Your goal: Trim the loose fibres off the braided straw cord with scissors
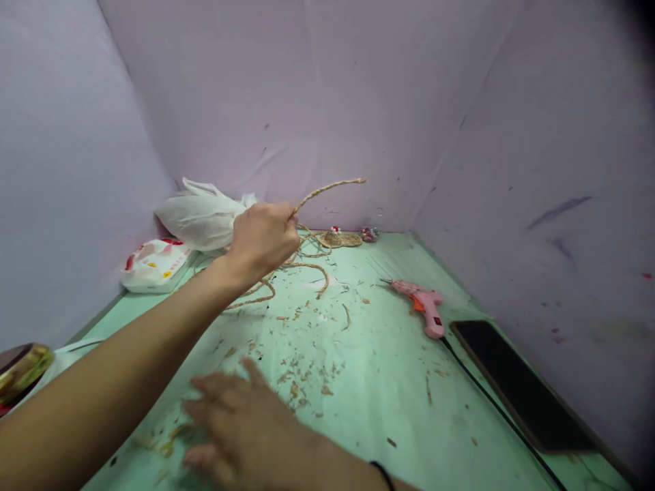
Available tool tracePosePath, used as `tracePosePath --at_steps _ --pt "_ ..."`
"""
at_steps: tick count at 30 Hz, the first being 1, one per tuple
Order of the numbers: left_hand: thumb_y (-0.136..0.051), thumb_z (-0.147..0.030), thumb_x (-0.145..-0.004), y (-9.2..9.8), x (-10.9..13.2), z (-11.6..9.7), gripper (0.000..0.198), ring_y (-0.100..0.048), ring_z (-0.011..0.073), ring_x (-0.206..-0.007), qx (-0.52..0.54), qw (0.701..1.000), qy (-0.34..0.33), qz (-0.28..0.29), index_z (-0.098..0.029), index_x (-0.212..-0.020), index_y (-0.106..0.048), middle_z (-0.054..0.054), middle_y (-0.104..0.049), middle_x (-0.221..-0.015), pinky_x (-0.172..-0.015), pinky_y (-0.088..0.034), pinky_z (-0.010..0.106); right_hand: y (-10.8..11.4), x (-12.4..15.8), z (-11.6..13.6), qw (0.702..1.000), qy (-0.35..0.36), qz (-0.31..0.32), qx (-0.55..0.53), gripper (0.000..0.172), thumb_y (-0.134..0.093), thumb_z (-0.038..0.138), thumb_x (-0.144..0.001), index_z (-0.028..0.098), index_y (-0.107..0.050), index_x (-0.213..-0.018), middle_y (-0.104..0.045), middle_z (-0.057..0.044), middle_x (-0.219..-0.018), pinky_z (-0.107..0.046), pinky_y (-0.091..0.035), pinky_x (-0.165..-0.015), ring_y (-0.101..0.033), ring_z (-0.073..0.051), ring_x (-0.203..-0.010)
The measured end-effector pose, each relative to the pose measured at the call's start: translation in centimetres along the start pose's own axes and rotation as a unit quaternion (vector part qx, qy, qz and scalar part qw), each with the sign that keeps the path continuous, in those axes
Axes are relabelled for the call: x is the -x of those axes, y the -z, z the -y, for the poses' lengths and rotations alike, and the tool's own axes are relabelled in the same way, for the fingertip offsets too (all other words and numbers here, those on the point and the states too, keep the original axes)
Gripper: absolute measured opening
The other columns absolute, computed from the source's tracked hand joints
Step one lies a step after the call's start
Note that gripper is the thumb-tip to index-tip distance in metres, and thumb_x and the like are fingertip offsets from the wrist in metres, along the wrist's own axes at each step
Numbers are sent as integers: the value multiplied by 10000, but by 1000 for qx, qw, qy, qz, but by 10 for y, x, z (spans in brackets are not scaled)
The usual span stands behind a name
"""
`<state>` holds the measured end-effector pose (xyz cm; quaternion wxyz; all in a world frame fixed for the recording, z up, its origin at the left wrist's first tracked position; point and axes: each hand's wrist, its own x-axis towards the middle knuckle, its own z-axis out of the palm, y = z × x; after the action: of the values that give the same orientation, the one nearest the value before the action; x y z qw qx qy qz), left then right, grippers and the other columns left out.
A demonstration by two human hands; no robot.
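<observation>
Raised over the back of the green table, my left hand (266,237) is closed round a braided straw cord (330,187). One end of the cord sticks out to the right, and loops of it lie on the table beneath and behind the hand. My right hand (245,429) is low over the near left of the table, blurred, with its fingers spread and nothing visible in it. Straw scraps (294,389) lie scattered around it. A small woven straw hat (340,239) with red and white beads sits by the back wall.
A pink glue gun (420,303) and a black phone (522,385) lie on the right, with a cable between them. At the back left are a white plastic bag (197,217) and a tissue pack (158,266). A shiny round object (25,372) is at the left edge.
</observation>
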<state>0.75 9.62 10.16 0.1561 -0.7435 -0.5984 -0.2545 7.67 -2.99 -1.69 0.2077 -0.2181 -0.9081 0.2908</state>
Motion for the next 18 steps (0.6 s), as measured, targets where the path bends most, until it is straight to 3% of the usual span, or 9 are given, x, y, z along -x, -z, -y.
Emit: tracePosePath --at_steps 2,4,6,8,10,12,14,16,18 --pt "-362 -329 -799 3 -2 -1 315 -518 180 -603 -14 1000 -8 7 -189 -725 -634 66 -617 -655 -518 -279 286 18 3 -32 991 -114 -42 60 469 -297 392 -878 127 -461 -1228 -420 -132 -1333 -454 -117 -1060 -310 -219 -1264" --pt "-360 -329 -800 3 -5 -2 323 -533 189 -625 -23 999 -16 15 -185 -742 -642 74 -628 -684 -532 -298 289 27 3 -60 955 -255 -98 117 553 -297 385 -874 13 -382 -1274 -303 -230 -1372 -498 -132 -1039 -216 -301 -1295" --pt "-360 -321 -797 1 -9 -3 324 -544 196 -643 -29 999 -21 23 -181 -760 -650 81 -638 -713 -540 -315 291 17 -2 -65 942 -291 -103 135 633 -326 405 -860 -57 -312 -1293 -236 -279 -1379 -512 -108 -1038 -157 -342 -1302" --pt "-361 -307 -792 -2 -13 -5 322 -552 203 -654 -31 999 -22 30 -179 -771 -656 87 -643 -730 -543 -327 292 -8 -6 -41 972 -208 -62 88 662 -351 432 -845 -37 -291 -1308 -239 -259 -1387 -471 -158 -1042 -183 -328 -1298" --pt "-361 -293 -786 -5 -14 -7 320 -556 206 -657 -29 999 -23 37 -177 -767 -658 90 -642 -729 -541 -335 292 -32 -6 -4 999 -22 30 -5 594 -378 419 -842 103 -286 -1337 -366 -147 -1365 -355 -271 -1020 -343 -226 -1247" --pt "-359 -284 -783 -5 -12 -11 316 -558 202 -659 -26 998 -30 39 -174 -755 -654 88 -640 -723 -542 -339 288 -40 0 20 979 158 105 -69 487 -335 311 -872 198 -270 -1341 -402 -50 -1359 -296 -254 -1030 -381 -131 -1220" --pt "-359 -280 -779 -4 -9 -15 312 -558 199 -660 -27 998 -39 39 -169 -748 -649 87 -639 -719 -545 -341 286 -26 12 14 994 84 57 -34 470 -372 347 -851 198 -355 -1297 -433 -69 -1334 -405 -191 -1049 -356 -188 -1238" --pt "-357 -270 -770 -2 -6 -19 309 -558 200 -662 -30 998 -45 43 -167 -744 -647 88 -640 -719 -547 -342 289 2 26 -17 990 -122 -40 56 506 -380 375 -843 110 -401 -1273 -372 -160 -1358 -501 -131 -1038 -242 -284 -1289" --pt "-355 -261 -763 1 -3 -23 306 -558 201 -658 -30 997 -51 51 -166 -741 -646 88 -642 -717 -549 -344 292 22 38 -47 911 -349 -153 154 604 -377 363 -840 -50 -341 -1279 -252 -284 -1373 -559 -78 -1016 -134 -375 -1299"
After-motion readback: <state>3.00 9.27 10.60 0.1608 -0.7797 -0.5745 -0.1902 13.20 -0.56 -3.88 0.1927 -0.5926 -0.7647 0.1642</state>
